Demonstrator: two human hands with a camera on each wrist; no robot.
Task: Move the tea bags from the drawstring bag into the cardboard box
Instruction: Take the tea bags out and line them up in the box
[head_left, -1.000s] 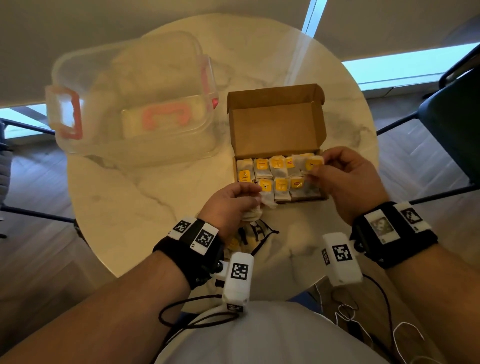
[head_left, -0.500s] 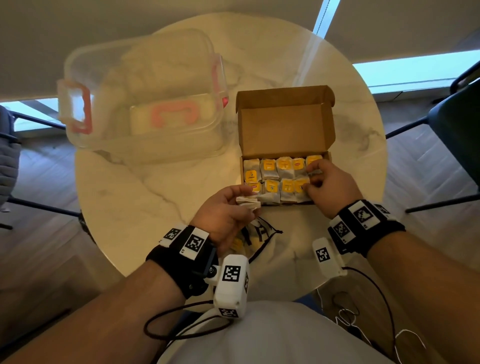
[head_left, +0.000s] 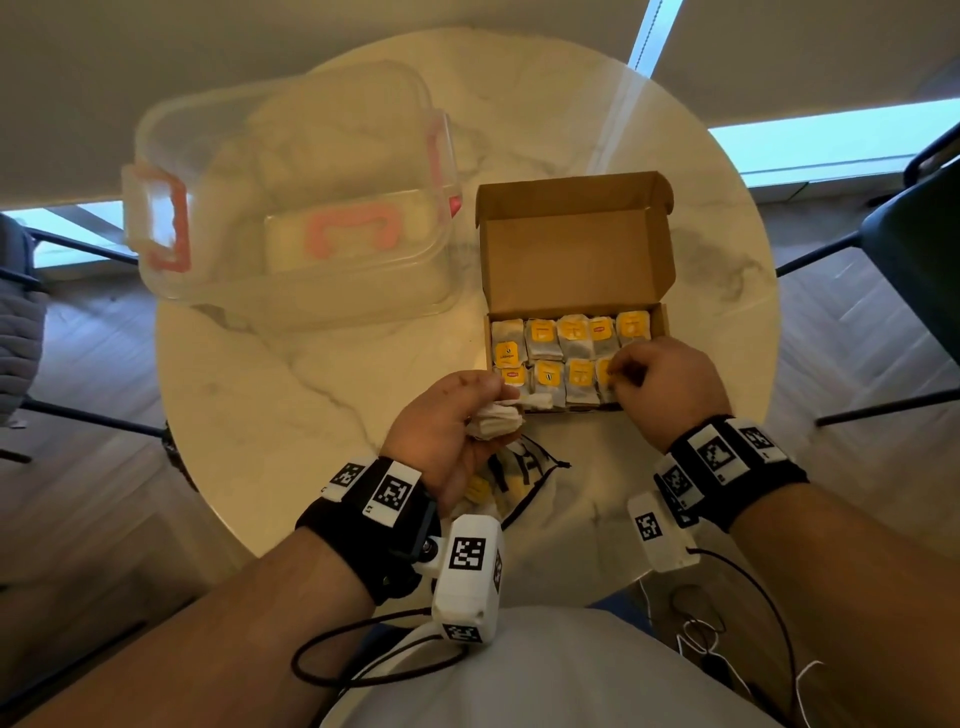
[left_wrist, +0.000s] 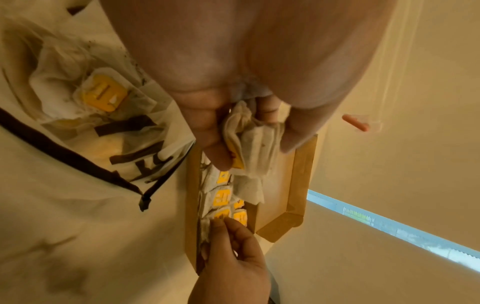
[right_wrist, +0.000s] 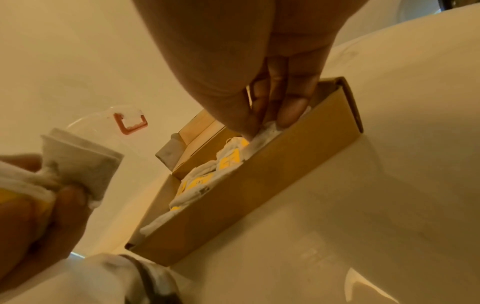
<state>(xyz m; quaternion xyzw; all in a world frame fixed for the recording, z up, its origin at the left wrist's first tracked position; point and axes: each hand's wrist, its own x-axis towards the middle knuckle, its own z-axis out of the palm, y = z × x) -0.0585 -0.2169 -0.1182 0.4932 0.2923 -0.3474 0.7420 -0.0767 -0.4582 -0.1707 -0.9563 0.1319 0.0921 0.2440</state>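
Tea bags (head_left: 566, 358) nearly fill the cardboard box (head_left: 576, 260); right hand (head_left: 665, 382) pinches one into the near row, left hand (head_left: 447, 421) clutching a bunch (head_left: 496, 418) to feed across next.

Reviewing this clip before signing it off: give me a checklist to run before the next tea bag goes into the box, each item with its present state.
1. Cardboard box lid open: ok.
2. Left hand holds spare tea bags securely: ok.
3. Right hand free to take one: not ok, its fingertips are on a bag in the near row.
4. Free slot in the box: cannot tell, the right hand covers the near right corner.
5. Drawstring bag emptied: not ok, at least one tea bag lies inside.
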